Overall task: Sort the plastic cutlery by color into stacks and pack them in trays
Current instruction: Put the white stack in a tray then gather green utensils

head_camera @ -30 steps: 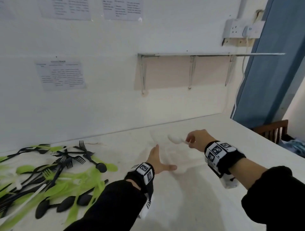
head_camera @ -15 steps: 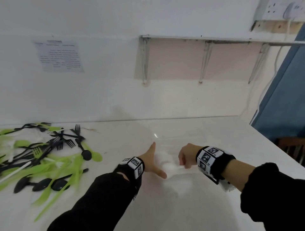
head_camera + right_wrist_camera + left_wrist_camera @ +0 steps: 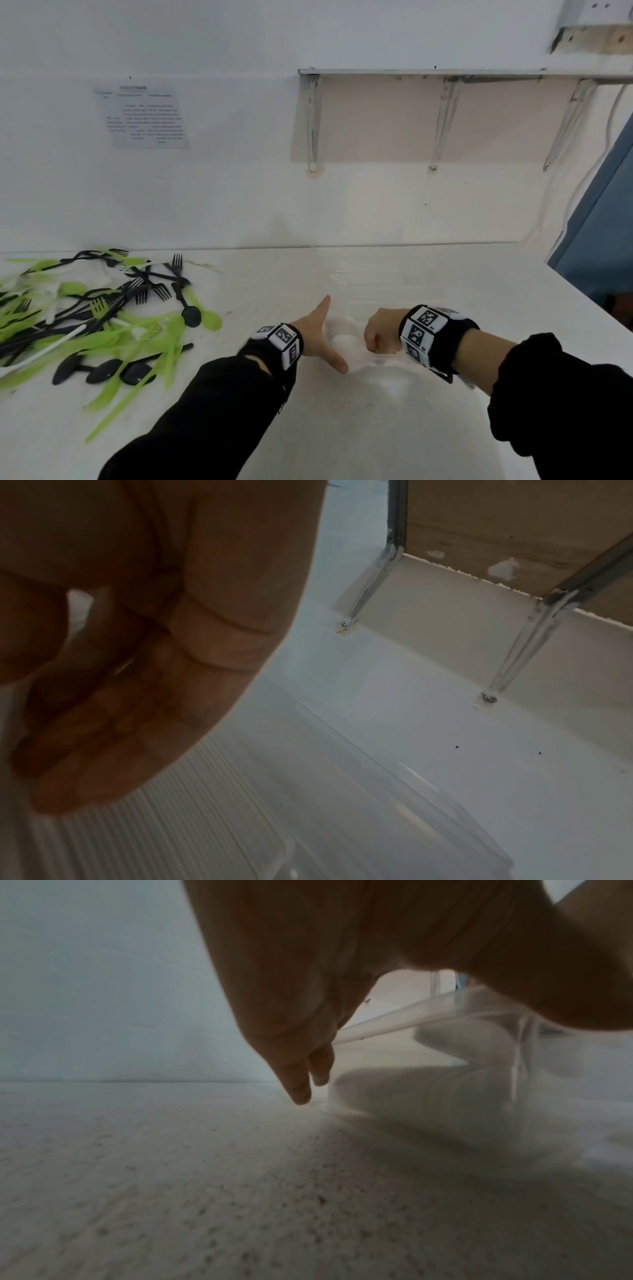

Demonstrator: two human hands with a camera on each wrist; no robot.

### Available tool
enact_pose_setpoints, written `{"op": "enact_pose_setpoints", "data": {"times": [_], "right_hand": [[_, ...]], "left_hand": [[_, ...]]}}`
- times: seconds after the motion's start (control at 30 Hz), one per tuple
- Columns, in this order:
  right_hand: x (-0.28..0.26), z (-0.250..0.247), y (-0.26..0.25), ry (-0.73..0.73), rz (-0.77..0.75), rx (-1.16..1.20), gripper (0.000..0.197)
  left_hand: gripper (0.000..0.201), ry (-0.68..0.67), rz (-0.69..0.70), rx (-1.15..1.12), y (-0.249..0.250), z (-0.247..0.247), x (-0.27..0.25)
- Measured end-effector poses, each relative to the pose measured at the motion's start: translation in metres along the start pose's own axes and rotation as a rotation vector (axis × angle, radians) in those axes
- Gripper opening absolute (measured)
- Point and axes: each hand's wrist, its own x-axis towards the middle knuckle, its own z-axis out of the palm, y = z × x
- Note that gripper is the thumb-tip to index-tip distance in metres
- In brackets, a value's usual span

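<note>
A clear plastic tray [image 3: 342,278] stands mid-table, hard to see against the white top. White spoons [image 3: 342,340] lie inside it. My left hand [image 3: 320,337] stands open with straight fingers against the tray's left side; in the left wrist view its fingertips [image 3: 299,1093] touch the table beside the tray rim [image 3: 394,1018] and the white spoons [image 3: 428,1091]. My right hand [image 3: 376,337] is curled low in the tray and pinches a white spoon's handle. In the right wrist view its curled fingers [image 3: 120,723] hang over the ribbed tray floor [image 3: 212,821].
A loose pile of green and black forks, spoons and knives [image 3: 102,325], with a few white pieces, covers the table's left part. The wall runs along the back with a shelf bracket [image 3: 311,123]. The table's right edge [image 3: 589,305] drops off beside a blue door.
My right hand has come down and to the left with the white spoon, from above the table into the tray beside my left hand. The left hand has stayed at the tray.
</note>
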Motion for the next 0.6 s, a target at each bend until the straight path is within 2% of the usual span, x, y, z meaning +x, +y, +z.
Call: {"op": "enact_pose_setpoints", "data": {"times": [0.23, 0.47, 0.6], "right_hand": [[0.0007, 0.0063, -0.0032, 0.131, -0.082, 0.109, 0.027], [0.0045, 0.0064, -0.0046, 0.114, -0.092, 0.116, 0.019], [0.0046, 0.0025, -0.0076, 0.063, -0.099, 0.038, 0.018]], "left_hand": [[0.138, -0.001, -0.004, -0.012, -0.0003, 0.0008, 0.0000], [0.141, -0.010, -0.006, -0.027, -0.0032, 0.0011, 0.0022], [0.142, -0.006, -0.014, -0.034, -0.0052, 0.0017, 0.0014]]}}
